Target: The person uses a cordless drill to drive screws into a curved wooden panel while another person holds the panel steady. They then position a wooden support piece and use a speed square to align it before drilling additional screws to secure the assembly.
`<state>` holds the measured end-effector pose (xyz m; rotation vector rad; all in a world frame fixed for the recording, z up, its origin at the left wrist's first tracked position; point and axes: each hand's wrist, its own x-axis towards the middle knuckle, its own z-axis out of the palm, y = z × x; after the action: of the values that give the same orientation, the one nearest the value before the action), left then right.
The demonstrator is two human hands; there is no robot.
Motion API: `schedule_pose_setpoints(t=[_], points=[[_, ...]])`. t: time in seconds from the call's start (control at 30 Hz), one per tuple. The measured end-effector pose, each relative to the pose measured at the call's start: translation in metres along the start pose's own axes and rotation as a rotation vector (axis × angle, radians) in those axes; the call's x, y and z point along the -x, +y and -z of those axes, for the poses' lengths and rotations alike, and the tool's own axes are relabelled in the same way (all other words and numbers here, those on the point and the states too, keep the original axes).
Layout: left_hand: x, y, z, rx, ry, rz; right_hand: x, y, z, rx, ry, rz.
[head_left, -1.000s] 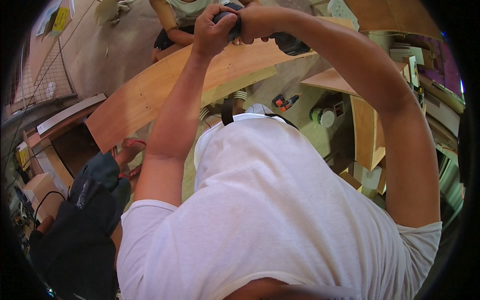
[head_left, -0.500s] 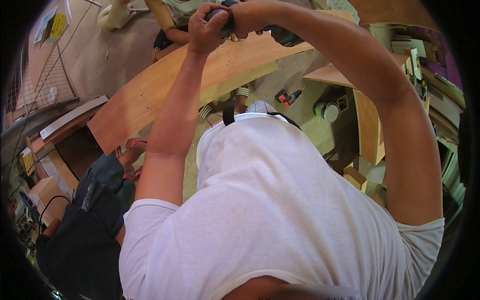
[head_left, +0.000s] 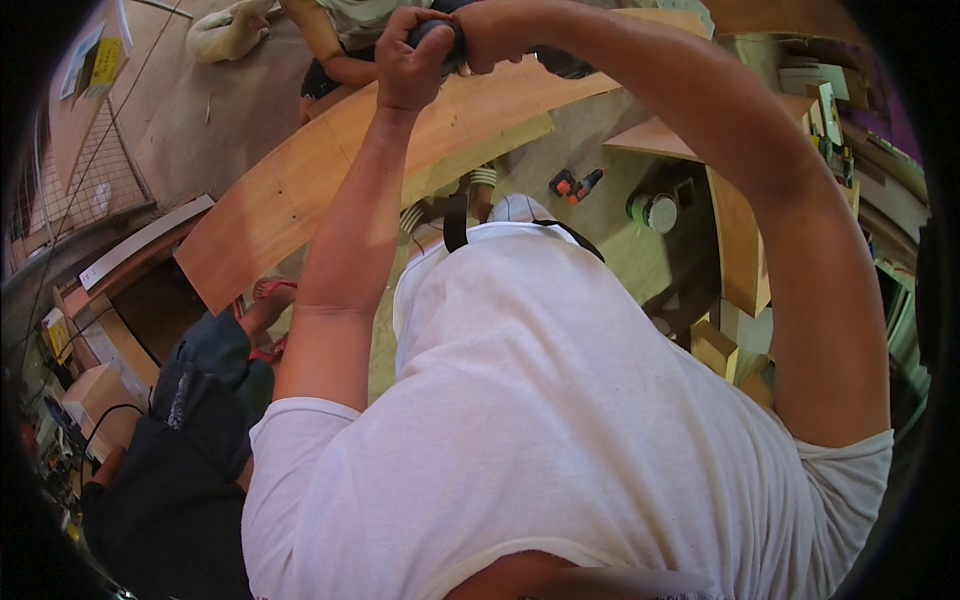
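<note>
At the top of the view both my hands are on a dark, rounded power tool (head_left: 445,46) that looks like a cordless drill. My left hand (head_left: 408,62) is closed round its rounded end, with the thumb over it. My right hand (head_left: 492,38) wraps round the part beside it, and a dark lower part juts out beyond the wrist. The tool's working end is hidden. Under my hands lies a long, light brown wooden board (head_left: 300,205), running from lower left to upper right.
An orange-and-black cordless drill (head_left: 577,186) and a round can (head_left: 655,213) are on the floor. Across the board is another person (head_left: 345,65); a second person in dark clothes (head_left: 165,450) is at left. A pale dog (head_left: 225,32) lies far left. Wooden panels (head_left: 735,240) stand right.
My hands and the tool sit slightly higher in the view, and less of the tool's dark lower part shows. My grip looks the same.
</note>
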<state>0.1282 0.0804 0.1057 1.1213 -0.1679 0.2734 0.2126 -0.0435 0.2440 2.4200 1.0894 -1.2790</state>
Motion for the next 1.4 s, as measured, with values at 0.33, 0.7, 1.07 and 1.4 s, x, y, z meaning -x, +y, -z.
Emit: schedule_pose_setpoints(t=[0.33,0.7,1.07,1.4], points=[[-0.006,-0.002,0.005,-0.032,0.026,0.013,-0.004,0.007,0.002,0.005,-0.009,-0.016],[0.054,0.058,0.022,-0.402,0.027,-0.119,0.091,0.026,-0.076,-0.48,0.391,-0.001],[0.253,0.05,0.131,-1.669,0.035,0.209,0.218,-0.005,-0.383,-1.308,0.951,-0.498],[0.142,-0.016,0.029,-1.706,-0.157,0.27,0.254,-0.026,-0.49,-1.329,1.021,-0.805]])
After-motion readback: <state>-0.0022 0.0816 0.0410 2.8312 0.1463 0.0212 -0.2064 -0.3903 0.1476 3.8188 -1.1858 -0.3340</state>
